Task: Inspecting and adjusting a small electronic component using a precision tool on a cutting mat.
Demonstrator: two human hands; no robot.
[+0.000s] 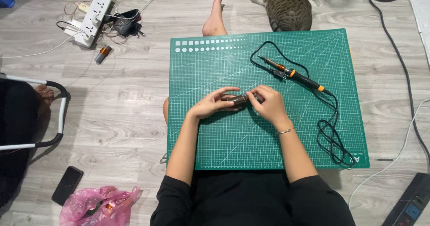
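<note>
On a green cutting mat (268,136), left hand (214,104) and right hand (268,103) each grip a small dark cylinder (236,99); the soldering iron (293,74) lies untouched.

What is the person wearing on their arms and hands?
Both arms are bare from above the elbows down, with black sleeves pushed up near the shoulders. The left hand wears nothing: no glove, no ring that shows. The right hand is bare too, but a thin silver bracelet circles that wrist. No watch shows on either arm.
</note>
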